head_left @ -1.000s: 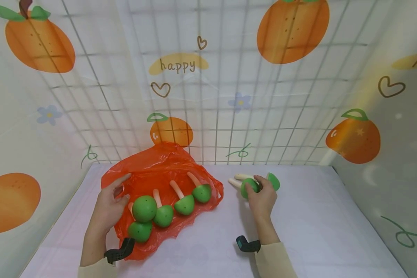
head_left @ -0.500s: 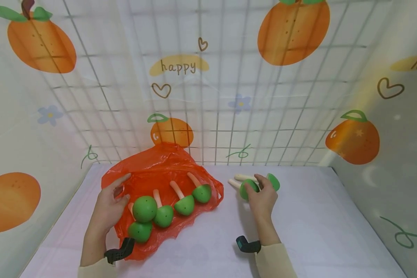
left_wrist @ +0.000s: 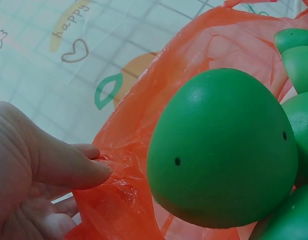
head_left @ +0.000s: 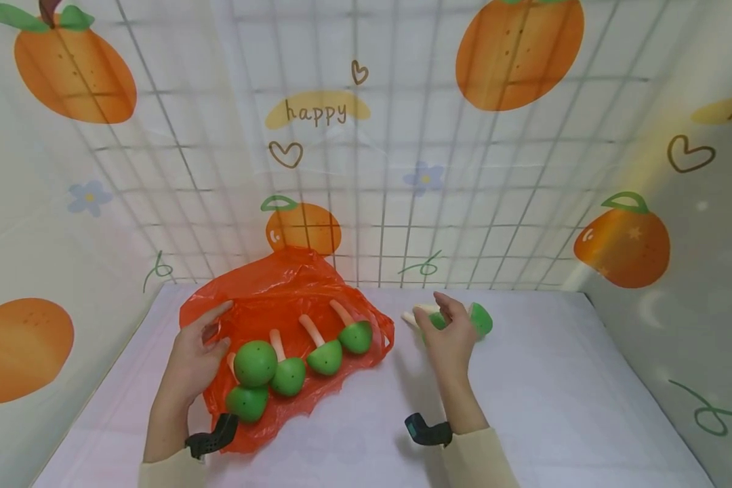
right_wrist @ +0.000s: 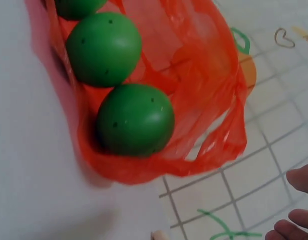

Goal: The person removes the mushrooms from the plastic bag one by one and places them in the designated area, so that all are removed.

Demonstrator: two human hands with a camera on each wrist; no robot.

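Observation:
My left hand [head_left: 189, 366] pinches the left edge of a red plastic bag [head_left: 268, 288], thumb in front and fingers behind in the left wrist view. Several toy mushrooms [head_left: 324, 358] with green, black-dotted caps and pale stems lie in the bag's mouth. One round cap [left_wrist: 221, 150] sits on top of the others, nearest that hand. Thumb and fingers apart, my right hand [head_left: 451, 346] holds nothing and hovers over two more green mushrooms [head_left: 482, 322] on the table, partly covering them. In the right wrist view only its fingertips [right_wrist: 301, 179] show at the right edge.
A white-covered table [head_left: 561, 393] bears everything. Behind it stands a wire grid [head_left: 366, 203] with a fruit-printed cloth, and similar cloth walls rise at both sides. Dark wrist straps [head_left: 213, 437] sit at both sleeves.
My right hand has let go of the green mushroom cap, spread its fingers and lifted slightly. The left hand keeps its hold on the bag.

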